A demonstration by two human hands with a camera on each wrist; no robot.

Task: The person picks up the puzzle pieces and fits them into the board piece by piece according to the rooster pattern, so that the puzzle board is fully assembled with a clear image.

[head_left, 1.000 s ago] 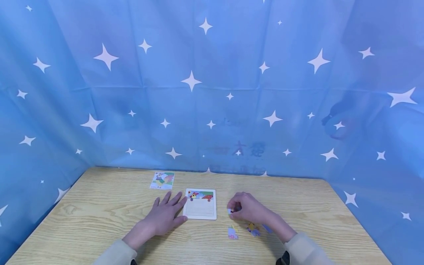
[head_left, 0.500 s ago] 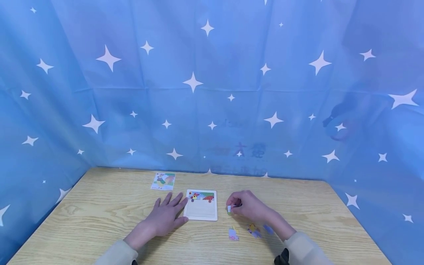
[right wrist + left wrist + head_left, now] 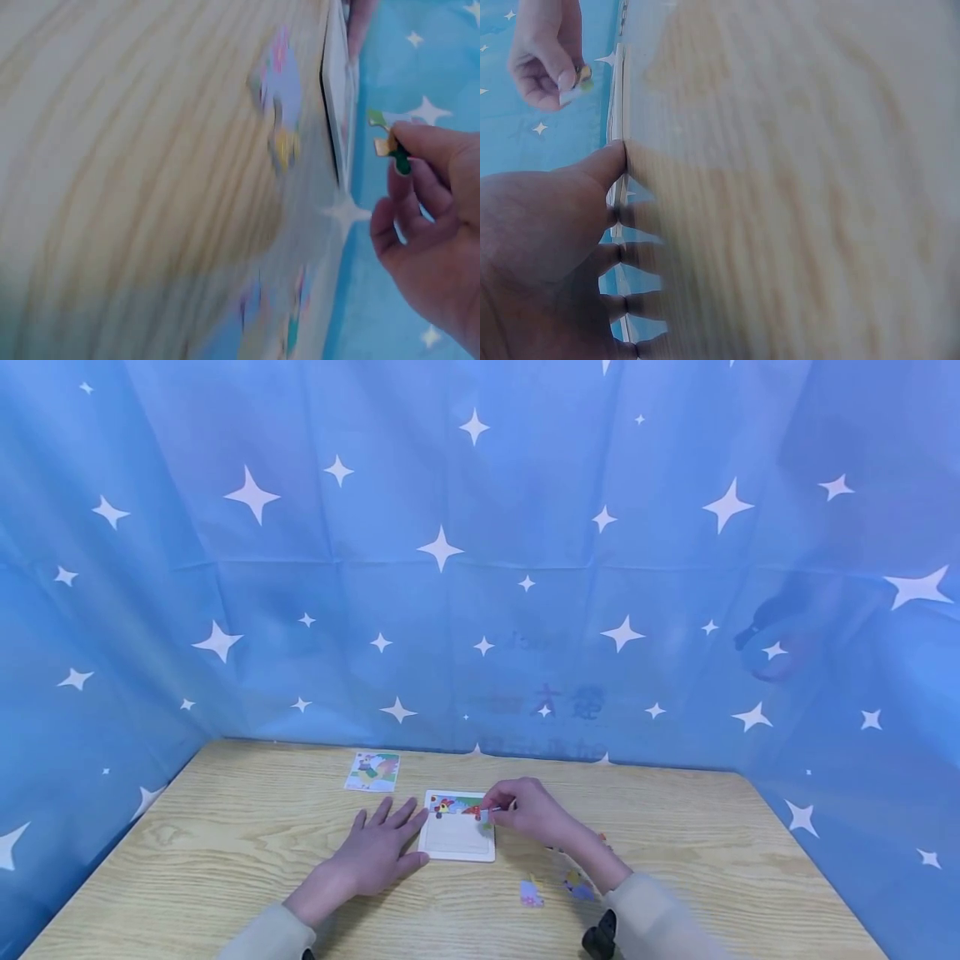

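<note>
A white-framed puzzle board (image 3: 457,839) lies on the table, its top strip filled with colourful picture pieces and its lower part bare. My left hand (image 3: 372,856) rests flat with spread fingers, thumb and fingertips touching the board's left edge. Over the board's right edge, my right hand (image 3: 525,810) pinches a small puzzle piece between thumb and fingers. The right wrist view shows this piece (image 3: 393,142) with green, orange and white parts, held in the right hand (image 3: 442,195) above the table. In the left wrist view the left hand (image 3: 547,232) touches the board's edge.
A square picture card (image 3: 372,772) lies behind my left hand. Loose puzzle pieces lie to the right of the board, among them a lilac one (image 3: 531,893) and a yellow and blue one (image 3: 577,885). A starry blue curtain (image 3: 480,568) hangs behind the wooden table (image 3: 225,835).
My right hand has moved left with the pinched piece, from beside the board to over its right edge. Pieces its forearm covered now show. The left hand stays on the board's edge.
</note>
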